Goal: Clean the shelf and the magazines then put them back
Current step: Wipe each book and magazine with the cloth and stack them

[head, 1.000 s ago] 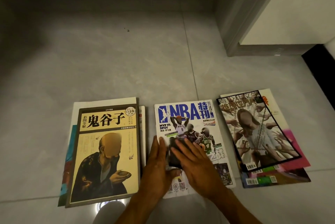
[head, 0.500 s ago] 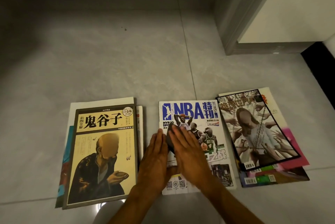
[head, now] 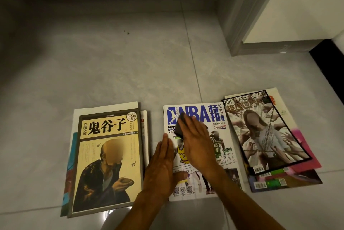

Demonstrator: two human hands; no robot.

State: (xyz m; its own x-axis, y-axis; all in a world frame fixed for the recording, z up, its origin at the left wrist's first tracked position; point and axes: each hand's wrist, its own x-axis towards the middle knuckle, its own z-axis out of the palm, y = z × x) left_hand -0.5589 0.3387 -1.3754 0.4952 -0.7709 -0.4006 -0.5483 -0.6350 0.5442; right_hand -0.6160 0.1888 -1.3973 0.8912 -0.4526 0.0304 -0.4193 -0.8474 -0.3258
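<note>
The floor (head: 111, 62) is glossy tile, so the NBA magazine (head: 201, 155) lying between the left stack (head: 108, 155) and the right stack (head: 270, 136) could skid or crease if I wipe too hard. My left hand (head: 162, 166) lies flat and open, pinning its near edge. My right hand (head: 197, 144) presses the dark cloth (head: 179, 127) flat near the title; too much drag there may buckle the thin cover
</note>
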